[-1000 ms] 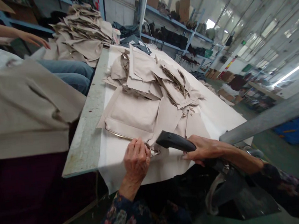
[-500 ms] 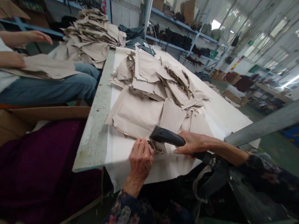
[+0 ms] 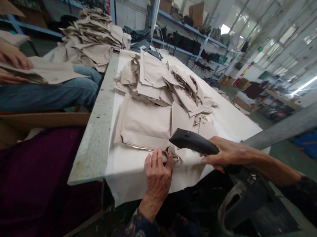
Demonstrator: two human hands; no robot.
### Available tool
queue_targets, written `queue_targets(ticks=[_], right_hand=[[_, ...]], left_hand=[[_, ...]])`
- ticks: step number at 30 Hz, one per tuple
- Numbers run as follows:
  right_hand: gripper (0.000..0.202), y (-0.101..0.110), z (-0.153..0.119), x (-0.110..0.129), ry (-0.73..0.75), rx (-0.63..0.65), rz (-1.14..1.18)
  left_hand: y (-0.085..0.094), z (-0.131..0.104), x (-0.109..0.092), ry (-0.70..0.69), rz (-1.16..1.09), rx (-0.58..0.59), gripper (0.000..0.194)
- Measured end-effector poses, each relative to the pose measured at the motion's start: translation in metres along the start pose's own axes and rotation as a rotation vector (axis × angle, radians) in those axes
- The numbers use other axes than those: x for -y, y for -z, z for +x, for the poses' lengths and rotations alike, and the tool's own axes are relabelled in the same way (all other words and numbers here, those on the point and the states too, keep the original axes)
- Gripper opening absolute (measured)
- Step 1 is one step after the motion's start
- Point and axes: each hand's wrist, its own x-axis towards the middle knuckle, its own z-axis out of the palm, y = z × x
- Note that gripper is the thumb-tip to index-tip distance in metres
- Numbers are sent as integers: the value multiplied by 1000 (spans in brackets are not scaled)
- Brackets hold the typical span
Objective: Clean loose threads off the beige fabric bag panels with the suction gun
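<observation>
A beige leather-like panel (image 3: 149, 115) with a metal zipper (image 3: 139, 147) along its near edge lies on the white-covered table. My left hand (image 3: 160, 171) rests at the right end of that zipper, its fingers stretched out over the edge. Beside the fingertips, a small gold-coloured metal part shows among folded beige pieces. My right hand (image 3: 221, 151) is closed around a black handheld tool (image 3: 192, 140) with a curved body and a flat, blunt tip. The tip hangs just above the panel's near right corner; I cannot tell its exact kind.
More beige pieces (image 3: 156, 73) with zippers are heaped further up the table (image 3: 88, 152). At left, a seated person's hands (image 3: 13, 62) hold a beige piece. A cardboard box (image 3: 42, 121) with purple cloth stands below. A grey metal pole (image 3: 294, 121) crosses at right.
My left hand has gone from bunched fingers to stretched ones on the zipper. The black tool has moved right with my right hand. The seated person's hands now both touch their piece.
</observation>
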Motion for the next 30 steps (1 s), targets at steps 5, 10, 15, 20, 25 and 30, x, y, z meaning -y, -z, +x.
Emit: queue_targets(ticks=[5,10,15,20,25,30], right_hand=[[27,-2,28,12,-36,49,-109],[22,1,47,9,-120,79,-65],[22,5,46,-1,-85,110,-44],[21,8,43,-16,-55,122,-87],[21,10,38,-21,-49,96,-100],[21,7,5,-37,-31,41,-68]], left_hand=[[-7,-7,1,-37,-12,-39,32],[-9,-11,10,-56,-136,-85,38],[-11,-11,11,-37,-133,-85,35],[-10,-10,12,-53,-120,-56,32],[-6,-7,15,-52,-133,-8,29],[-1,-3,15,-60,-111,47,28]])
